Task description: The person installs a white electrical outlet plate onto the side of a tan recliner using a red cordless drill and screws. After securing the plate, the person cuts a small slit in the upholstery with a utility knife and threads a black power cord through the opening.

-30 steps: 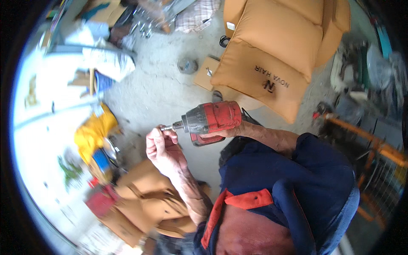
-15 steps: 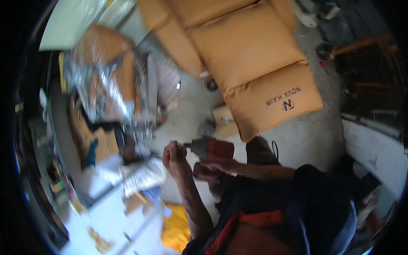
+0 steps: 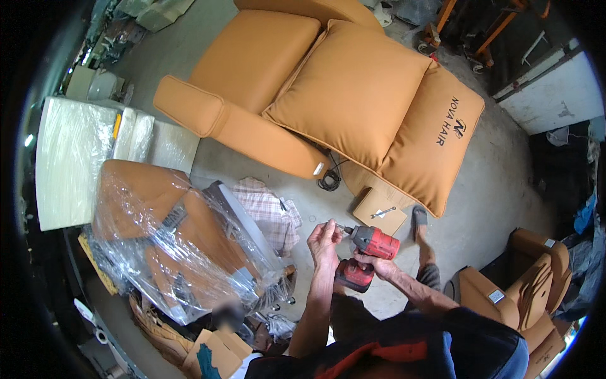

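My right hand [image 3: 377, 265] grips a red cordless drill [image 3: 369, 250] by its handle, the nose pointing left. My left hand [image 3: 324, 239] pinches the small bit at the drill's tip with its fingers closed around it. Both hands are held above the concrete floor, in front of a large orange recliner chair [image 3: 297, 82] lying tilted back with loose cushions. A small cardboard box [image 3: 379, 211] with a metal piece on top lies on the floor just beyond the drill.
A plastic-wrapped orange chair [image 3: 170, 240] stands at my left. A checked cloth [image 3: 268, 208] and a coiled black cable [image 3: 328, 180] lie on the floor. More orange chair parts [image 3: 527, 278] sit at the right. A wrapped white cushion [image 3: 69, 158] is far left.
The view has swung round, so the recliner now fills the top of the picture. My hands keep the same hold on the drill and its tip.
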Demonstrator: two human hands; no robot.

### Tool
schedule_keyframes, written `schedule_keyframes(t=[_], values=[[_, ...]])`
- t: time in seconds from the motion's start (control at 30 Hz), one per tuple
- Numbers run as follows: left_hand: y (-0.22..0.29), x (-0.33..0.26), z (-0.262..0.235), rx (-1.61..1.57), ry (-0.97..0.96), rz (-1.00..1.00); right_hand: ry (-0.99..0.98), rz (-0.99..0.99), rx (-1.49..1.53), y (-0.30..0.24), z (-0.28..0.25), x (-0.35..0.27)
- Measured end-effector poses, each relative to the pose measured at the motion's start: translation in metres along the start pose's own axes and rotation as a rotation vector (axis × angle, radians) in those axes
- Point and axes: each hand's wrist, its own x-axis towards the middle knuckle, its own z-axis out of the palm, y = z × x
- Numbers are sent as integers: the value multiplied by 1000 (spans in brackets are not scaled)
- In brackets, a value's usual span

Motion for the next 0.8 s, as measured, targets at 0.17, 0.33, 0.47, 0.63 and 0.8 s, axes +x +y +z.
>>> schedule_keyframes(t=[0.17, 0.33, 0.47, 0.63, 0.8], values=[[-19, 30, -17, 107, -36, -31, 51, -2, 298, 39, 14, 20], [-37, 40, -27, 228, -64, -46, -10, -3, 383, 67, -8, 37], [-64, 47, -20, 283, -80, -54, -23, 27, 446, 65, -30, 32], [-98, 85, -8, 230, -69, -76, -2, 45, 528, 75, -54, 65], [-153, 176, -10, 286, -4, -117, 61, 88, 542, 133, -89, 160]])
